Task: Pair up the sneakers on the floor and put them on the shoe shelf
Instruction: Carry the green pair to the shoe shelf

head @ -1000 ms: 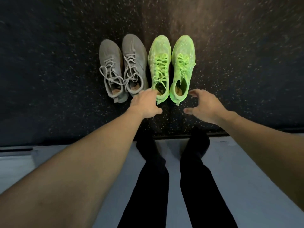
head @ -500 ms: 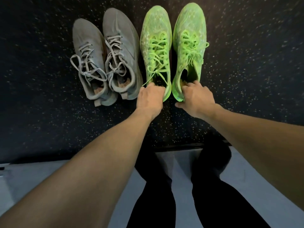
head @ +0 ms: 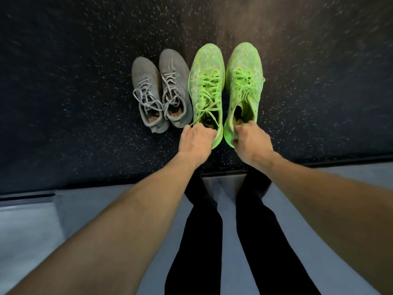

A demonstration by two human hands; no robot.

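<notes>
Two neon green sneakers point away from me over the dark speckled floor. My left hand [head: 196, 142] grips the heel collar of the left green sneaker [head: 207, 81]. My right hand [head: 251, 141] grips the heel of the right green sneaker [head: 243, 77], fingers curled into its opening. Both green sneakers look larger than the grey ones beside them, as if raised toward me. A pair of grey sneakers, the left grey sneaker [head: 144, 86] and the right grey sneaker [head: 173, 79], stands side by side on the floor just to the left. No shoe shelf is in view.
The dark speckled floor [head: 74, 103] ends at a black edge strip [head: 106, 185], with a pale blue-grey floor [head: 32, 231] nearer me. My legs in black trousers [head: 200, 241] stand below the hands.
Both hands closed on the heels of the green sneakers, which now appear bigger than the grey pair. The view pulled back from the floor.
</notes>
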